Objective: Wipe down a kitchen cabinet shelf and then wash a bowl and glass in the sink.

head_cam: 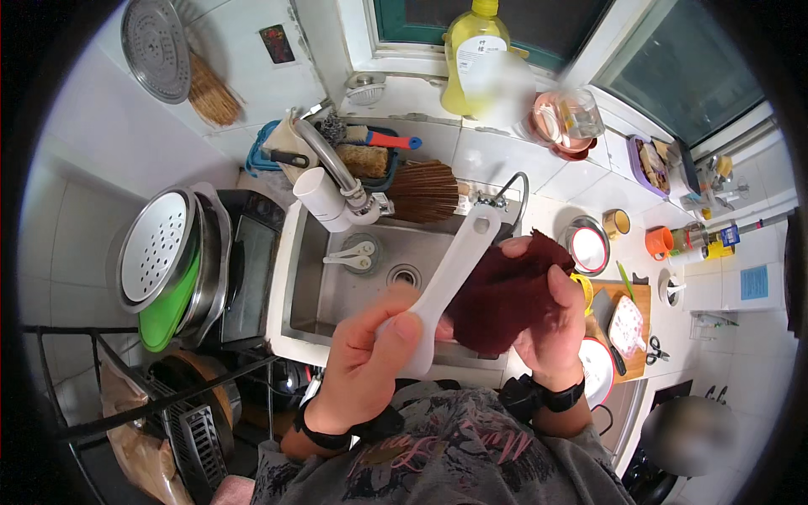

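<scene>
My left hand (379, 356) grips a white plastic spatula or rice paddle (457, 259) by its lower, broader end; the handle with a hole points up and to the right. In my right hand (555, 322) is a dark red cloth (511, 297), held between thumb and fingers, beside the white utensil. Both hands are over the near edge of a steel sink (328, 297). Inside the basin, two white spoons (353, 255) lie on a small glass dish (369, 243). A faucet with a white filter (322, 199) stands at the back left of the sink.
Behind the sink are a brush-filled blue basket (259, 158) and a brown whisk broom (426, 192). Colanders and a green board (167, 309) stack at the left. At the right, a wooden cutting board (641, 303) bears a knife; black scissors (658, 350) lie alongside.
</scene>
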`<state>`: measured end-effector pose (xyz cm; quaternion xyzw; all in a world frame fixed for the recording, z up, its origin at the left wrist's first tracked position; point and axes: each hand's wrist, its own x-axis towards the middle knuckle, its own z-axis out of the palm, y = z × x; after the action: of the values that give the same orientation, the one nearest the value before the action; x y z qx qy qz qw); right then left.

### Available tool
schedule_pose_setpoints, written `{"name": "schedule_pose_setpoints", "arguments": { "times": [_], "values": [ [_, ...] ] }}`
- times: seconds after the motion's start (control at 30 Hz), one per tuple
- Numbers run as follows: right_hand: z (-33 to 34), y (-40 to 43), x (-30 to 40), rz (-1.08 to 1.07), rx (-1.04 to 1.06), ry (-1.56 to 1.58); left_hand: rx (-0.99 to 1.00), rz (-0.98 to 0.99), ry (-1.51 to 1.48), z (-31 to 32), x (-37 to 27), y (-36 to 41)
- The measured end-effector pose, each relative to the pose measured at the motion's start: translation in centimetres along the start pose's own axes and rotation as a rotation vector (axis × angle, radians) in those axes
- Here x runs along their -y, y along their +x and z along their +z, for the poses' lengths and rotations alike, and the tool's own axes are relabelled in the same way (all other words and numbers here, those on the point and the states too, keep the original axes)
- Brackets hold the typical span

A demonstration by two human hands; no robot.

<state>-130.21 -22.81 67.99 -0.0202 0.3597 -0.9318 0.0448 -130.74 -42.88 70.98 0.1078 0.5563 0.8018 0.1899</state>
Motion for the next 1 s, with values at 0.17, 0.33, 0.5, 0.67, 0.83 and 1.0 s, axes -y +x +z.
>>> {"name": "schedule_pose_setpoints", "arguments": {
  "times": [0.17,0.33,0.5,0.67,0.83,1.0],
  "values": [
    [2.2,0.1,0.8,0.012,0.009,-0.272,0.149,0.218,0.264,-1.3,1.5,1.8],
    [2.0,1.2,1.6,-0.150,0.056,-0.499,0.148,0.130,0.316,-2.1,2.6,1.9],
    [1.7,1.5,1.8,-0.280,-0.084,-0.878,-0.026,0.114,0.227,-1.8,1.6,1.9],
    [1.3,0.9,2.1,-0.114,-0.101,-1.007,-0.110,0.172,0.165,-2.5,1.5,2.0],
    [-2.8,0.2,1.0,0.187,0.229,0.123,-0.084,0.236,0.228,-2.6,1.1,2.1],
    [-3.1,-1.7,-4.1,0.545,-0.011,-0.344,-0.097,0.142,0.282,-1.9,0.5,2.4]
  ]
}}
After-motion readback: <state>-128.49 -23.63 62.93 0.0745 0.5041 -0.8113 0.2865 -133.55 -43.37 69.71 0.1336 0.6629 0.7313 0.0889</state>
